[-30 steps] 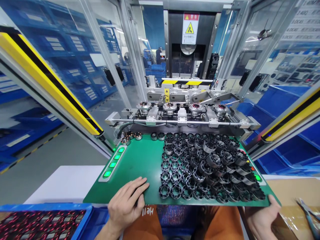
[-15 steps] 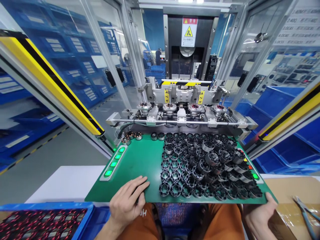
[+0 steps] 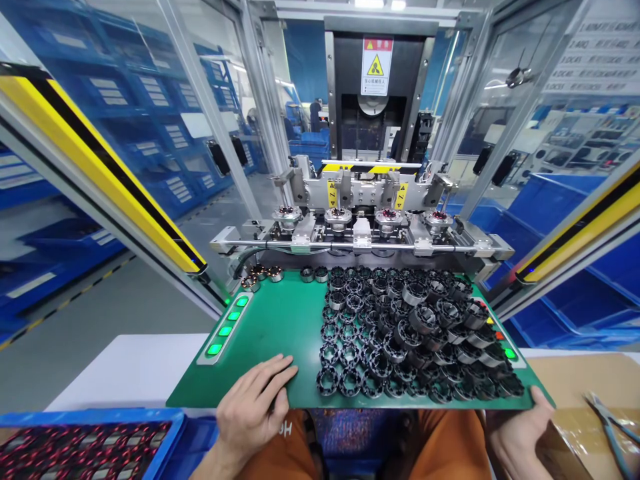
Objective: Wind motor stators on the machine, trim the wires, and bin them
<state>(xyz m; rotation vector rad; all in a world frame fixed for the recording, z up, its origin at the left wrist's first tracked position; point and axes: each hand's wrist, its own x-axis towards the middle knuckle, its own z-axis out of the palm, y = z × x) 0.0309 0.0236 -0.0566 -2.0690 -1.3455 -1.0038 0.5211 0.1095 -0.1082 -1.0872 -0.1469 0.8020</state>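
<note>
My left hand [image 3: 253,410] lies flat, fingers spread and holding nothing, on the bare near part of the green work mat [image 3: 280,333], just left of the black ring-shaped parts [image 3: 410,333]. My right hand [image 3: 520,433] is at the mat's near right corner, thumb hooked over the edge; the fingers go under the mat, so I cannot tell how tightly they close. The rings cover the right half of the mat, laid flat in rows at the front and heaped further back. 3 green lit buttons [image 3: 229,330] run along the mat's left side. Behind the mat, the machine fixture [image 3: 360,227] carries 4 round nests in a row. A blue bin [image 3: 90,443] of red-wound parts sits at my lower left, and pliers [image 3: 613,423] lie on cardboard at my right.
</note>
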